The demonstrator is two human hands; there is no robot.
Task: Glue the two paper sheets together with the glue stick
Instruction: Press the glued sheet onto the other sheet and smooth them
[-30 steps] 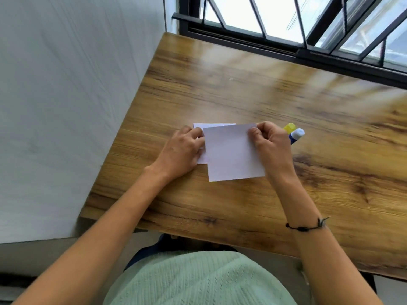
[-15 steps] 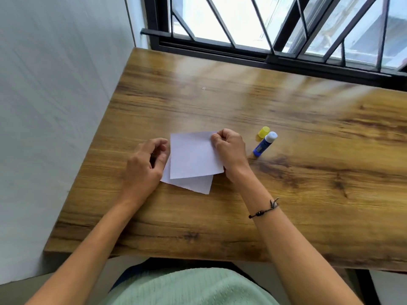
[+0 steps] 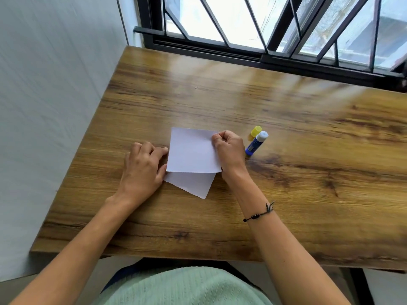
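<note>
Flattened since before, left hand (image 3: 143, 170) presses the angled lower sheet (image 3: 191, 183); right hand (image 3: 229, 150) fingers pinch the smooth square upper sheet (image 3: 191, 150).

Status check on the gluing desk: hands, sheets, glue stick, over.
Right hand pinches top sheet; left hand rests on lower sheet. Sheets overlap, askew. Glue stick uncapped on table, yellow cap beside it. Nothing in the way.

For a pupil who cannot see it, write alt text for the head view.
A right hand pinches the top sheet over a skewed lower sheet on a table; the left hand rests beside them. An uncapped glue stick lies nearby.
</note>
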